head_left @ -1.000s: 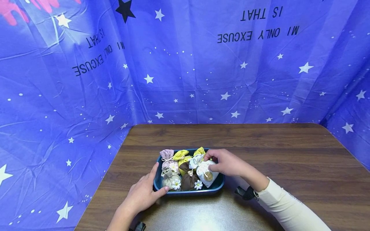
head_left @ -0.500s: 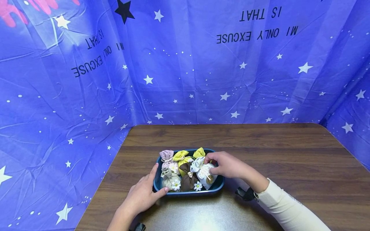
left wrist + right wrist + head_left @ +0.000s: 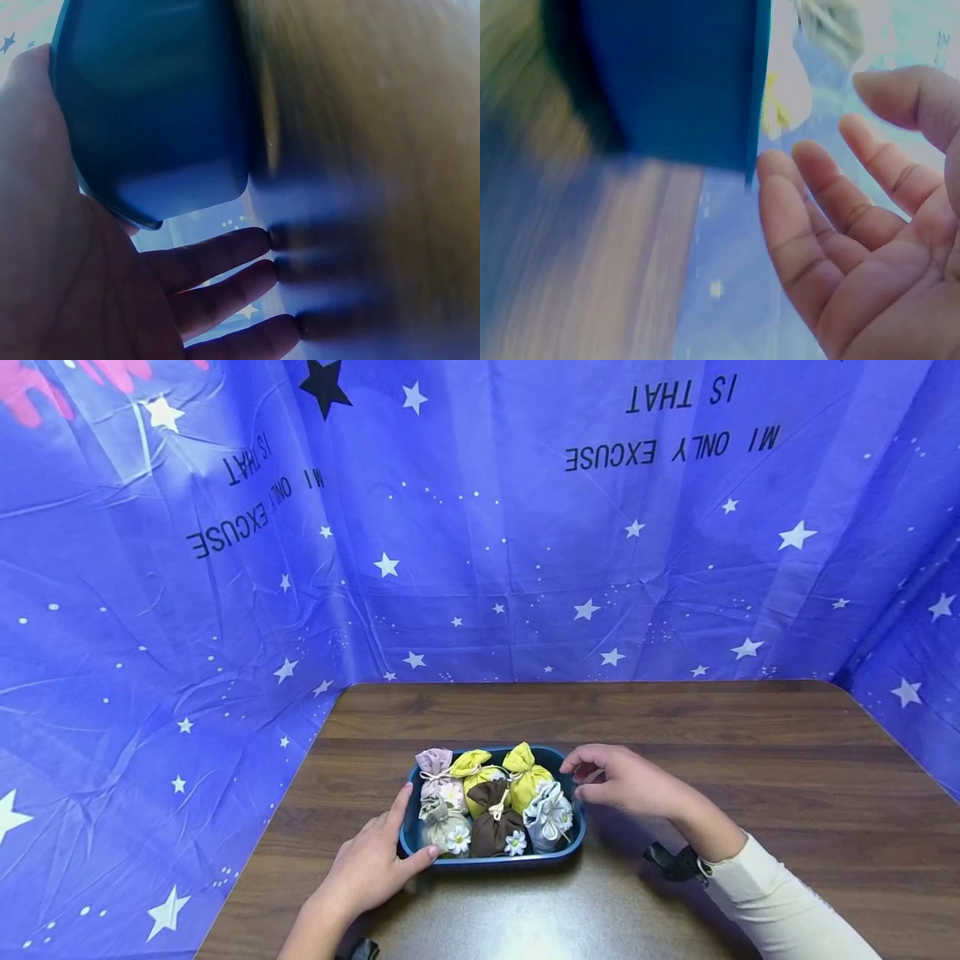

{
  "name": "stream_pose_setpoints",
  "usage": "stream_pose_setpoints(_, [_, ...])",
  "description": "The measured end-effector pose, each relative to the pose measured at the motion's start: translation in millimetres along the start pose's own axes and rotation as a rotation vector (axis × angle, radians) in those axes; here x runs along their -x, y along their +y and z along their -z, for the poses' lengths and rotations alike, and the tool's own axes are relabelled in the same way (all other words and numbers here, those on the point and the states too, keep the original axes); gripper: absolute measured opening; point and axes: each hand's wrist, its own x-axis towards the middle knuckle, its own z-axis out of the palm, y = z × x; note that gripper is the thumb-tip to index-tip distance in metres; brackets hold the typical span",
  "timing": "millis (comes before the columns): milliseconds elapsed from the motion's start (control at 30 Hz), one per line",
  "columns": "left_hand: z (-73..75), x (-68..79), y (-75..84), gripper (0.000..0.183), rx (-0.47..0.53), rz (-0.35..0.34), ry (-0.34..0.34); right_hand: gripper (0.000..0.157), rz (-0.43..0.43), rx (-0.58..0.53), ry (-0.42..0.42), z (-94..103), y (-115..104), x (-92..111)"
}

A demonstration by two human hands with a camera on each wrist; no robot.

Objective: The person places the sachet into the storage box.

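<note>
A dark blue tray (image 3: pixel 491 862) holds several small drawstring pouches. At its left lie a lilac pouch (image 3: pixel 433 765) and a beige pouch (image 3: pixel 438 833) with a daisy. A brown pouch (image 3: pixel 491 833) sits front centre, two yellow pouches (image 3: pixel 527 768) are behind, and a pale blue-white pouch (image 3: pixel 546 817) stands at front right. My left hand (image 3: pixel 378 852) spreads index finger and thumb against the tray's left end; its other fingers extend below the rim in the left wrist view. Holding nothing, my right hand (image 3: pixel 618 781) is just beside the tray's right end, fingers loosely bent.
The tray stands on a brown wood-grain table (image 3: pixel 697 735). A blue curtain (image 3: pixel 525 568) with white stars and black lettering hangs behind the table and along both sides. A black strap (image 3: pixel 671 862) is on the right wrist.
My right hand has let go of the blue-white pouch and moved right, out of the tray. That pouch now sits lower, upright at front right, showing the yellow one behind. My left hand stays put.
</note>
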Motion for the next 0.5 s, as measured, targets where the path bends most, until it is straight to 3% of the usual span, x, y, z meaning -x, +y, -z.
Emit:
stream_pose_setpoints(300, [4.3,-2.0,-3.3,0.104,0.013,-0.002,-0.017,0.020,-0.155,0.056,0.219,40.9,25.6,55.3])
stream_pose_setpoints(500, [26.0,-1.3,-17.4,0.095,0.183,-0.084,-0.120,0.018,-0.218,0.280,0.319,57.3,54.3,92.2])
